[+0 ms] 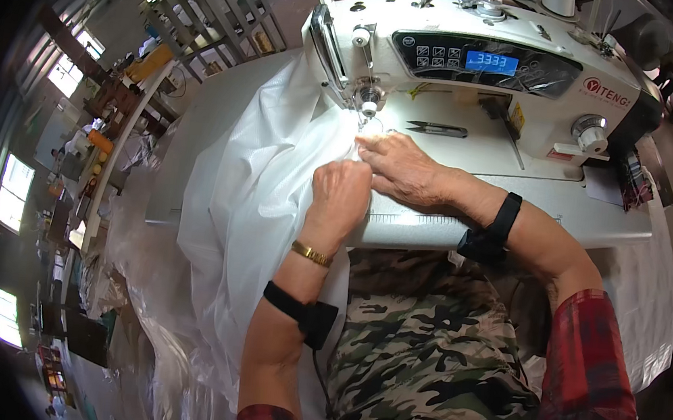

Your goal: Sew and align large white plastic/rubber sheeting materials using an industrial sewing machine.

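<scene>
A white industrial sewing machine stands on a pale table. Thin white fabric lies under its needle and spills off the table's left front edge toward my lap. My left hand is closed, pinching the fabric just in front of the needle. Beside it, my right hand rests flat on the fabric's edge with fingers pointing at the presser foot. A gold bracelet and a black strap are on my left arm, a black band on my right wrist.
Small black thread snips lie on the machine bed right of the needle. More white fabric is heaped on the floor at the left. Metal shelving and windows line the far left wall.
</scene>
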`<action>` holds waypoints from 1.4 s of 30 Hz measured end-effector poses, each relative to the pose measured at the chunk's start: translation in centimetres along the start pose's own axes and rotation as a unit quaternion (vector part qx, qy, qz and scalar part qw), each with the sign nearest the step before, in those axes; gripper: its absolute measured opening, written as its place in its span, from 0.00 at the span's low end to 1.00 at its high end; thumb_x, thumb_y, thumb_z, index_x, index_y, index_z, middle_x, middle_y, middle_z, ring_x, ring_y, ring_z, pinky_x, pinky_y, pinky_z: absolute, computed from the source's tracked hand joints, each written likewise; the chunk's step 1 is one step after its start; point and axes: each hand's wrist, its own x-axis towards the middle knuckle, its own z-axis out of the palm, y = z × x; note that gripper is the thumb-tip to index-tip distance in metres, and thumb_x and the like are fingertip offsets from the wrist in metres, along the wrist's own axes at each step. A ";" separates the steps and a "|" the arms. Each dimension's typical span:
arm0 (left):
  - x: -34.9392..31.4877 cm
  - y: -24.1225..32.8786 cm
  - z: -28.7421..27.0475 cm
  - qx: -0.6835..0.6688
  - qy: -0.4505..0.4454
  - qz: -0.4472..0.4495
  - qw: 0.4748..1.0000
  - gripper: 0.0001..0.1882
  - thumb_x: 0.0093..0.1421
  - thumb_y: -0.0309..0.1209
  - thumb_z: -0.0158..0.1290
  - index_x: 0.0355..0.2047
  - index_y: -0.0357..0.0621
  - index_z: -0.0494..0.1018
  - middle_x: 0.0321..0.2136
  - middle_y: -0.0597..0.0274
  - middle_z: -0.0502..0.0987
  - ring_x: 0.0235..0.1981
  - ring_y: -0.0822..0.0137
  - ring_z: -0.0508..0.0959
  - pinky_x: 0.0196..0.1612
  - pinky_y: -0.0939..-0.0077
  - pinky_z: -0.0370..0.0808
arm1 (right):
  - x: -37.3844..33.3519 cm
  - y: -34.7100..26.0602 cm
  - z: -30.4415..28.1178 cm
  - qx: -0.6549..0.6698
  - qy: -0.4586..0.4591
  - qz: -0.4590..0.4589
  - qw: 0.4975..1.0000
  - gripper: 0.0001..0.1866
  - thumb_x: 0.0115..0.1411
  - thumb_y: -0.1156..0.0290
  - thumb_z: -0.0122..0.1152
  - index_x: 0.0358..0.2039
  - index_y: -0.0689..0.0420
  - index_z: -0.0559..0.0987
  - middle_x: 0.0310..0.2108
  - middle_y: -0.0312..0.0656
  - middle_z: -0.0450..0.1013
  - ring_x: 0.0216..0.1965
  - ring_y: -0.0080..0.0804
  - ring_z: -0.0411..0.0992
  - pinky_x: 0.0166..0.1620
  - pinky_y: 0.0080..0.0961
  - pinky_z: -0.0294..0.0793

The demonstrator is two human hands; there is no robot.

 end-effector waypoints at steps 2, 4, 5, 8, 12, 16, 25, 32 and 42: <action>1.0 -0.1 0.4 -0.008 0.021 -0.042 0.999 0.10 0.51 0.27 0.53 0.16 0.37 0.76 0.19 0.44 0.77 0.22 0.48 0.80 0.29 0.57 0.75 | 0.0 0.1 0.1 -0.012 0.043 0.015 0.999 0.31 0.61 0.57 0.51 0.58 0.68 0.67 0.62 0.57 0.59 0.62 0.50 0.57 0.63 0.43 0.54; 1.4 -0.1 0.5 0.007 0.005 -0.059 0.998 0.09 0.52 0.28 0.53 0.18 0.37 0.77 0.19 0.45 0.77 0.23 0.49 0.80 0.29 0.57 0.75 | 0.0 0.2 0.2 -0.023 0.061 0.012 0.998 0.28 0.61 0.58 0.52 0.56 0.64 0.70 0.59 0.56 0.62 0.60 0.49 0.59 0.63 0.42 0.55; 1.3 0.1 0.4 -0.002 0.011 -0.082 0.997 0.09 0.53 0.28 0.53 0.19 0.37 0.77 0.20 0.45 0.77 0.24 0.49 0.80 0.30 0.58 0.75 | 0.0 0.2 0.3 -0.011 0.068 0.025 0.997 0.27 0.60 0.59 0.52 0.55 0.63 0.71 0.58 0.55 0.63 0.59 0.49 0.59 0.63 0.42 0.55; 0.1 0.9 0.1 -0.006 0.018 -0.114 0.993 0.09 0.54 0.30 0.53 0.21 0.38 0.77 0.20 0.47 0.77 0.25 0.49 0.79 0.33 0.58 0.75 | 0.1 0.4 0.2 -0.008 0.101 0.031 0.994 0.22 0.60 0.62 0.52 0.51 0.61 0.75 0.54 0.54 0.66 0.57 0.48 0.62 0.61 0.41 0.58; -2.2 1.9 -0.1 -0.018 -0.005 -0.157 0.987 0.09 0.56 0.30 0.52 0.22 0.40 0.76 0.19 0.49 0.76 0.24 0.49 0.78 0.32 0.56 0.73 | 0.2 0.5 0.1 0.004 0.066 0.056 0.996 0.20 0.59 0.68 0.50 0.51 0.62 0.76 0.52 0.52 0.69 0.54 0.44 0.65 0.58 0.39 0.61; -2.1 1.2 0.3 -0.050 0.015 -0.122 0.991 0.07 0.56 0.27 0.52 0.23 0.39 0.74 0.19 0.48 0.76 0.24 0.47 0.77 0.30 0.56 0.73 | 0.2 0.4 0.2 0.006 0.053 0.077 0.996 0.20 0.61 0.67 0.50 0.51 0.61 0.76 0.53 0.48 0.69 0.55 0.42 0.64 0.58 0.38 0.60; 1.6 -1.1 1.8 -0.050 0.040 -0.091 0.994 0.06 0.56 0.26 0.53 0.23 0.37 0.75 0.21 0.44 0.76 0.26 0.44 0.77 0.32 0.54 0.73 | 0.5 0.7 0.6 -0.032 0.071 0.104 0.991 0.21 0.61 0.61 0.51 0.52 0.56 0.76 0.55 0.50 0.67 0.58 0.44 0.62 0.61 0.42 0.57; 0.8 -0.5 1.3 -0.066 0.025 -0.113 0.991 0.06 0.56 0.25 0.52 0.24 0.37 0.75 0.23 0.46 0.77 0.28 0.47 0.79 0.35 0.54 0.74 | 0.3 0.8 0.2 -0.029 0.042 0.105 0.993 0.20 0.64 0.58 0.49 0.52 0.54 0.77 0.55 0.50 0.67 0.58 0.42 0.62 0.61 0.42 0.57; 1.0 -1.1 1.4 -0.083 0.032 -0.096 0.991 0.04 0.54 0.23 0.53 0.27 0.37 0.77 0.24 0.45 0.77 0.29 0.46 0.79 0.35 0.55 0.74 | 0.4 0.6 0.4 -0.030 0.050 0.100 0.993 0.21 0.63 0.57 0.51 0.52 0.53 0.76 0.54 0.50 0.67 0.56 0.42 0.63 0.60 0.42 0.58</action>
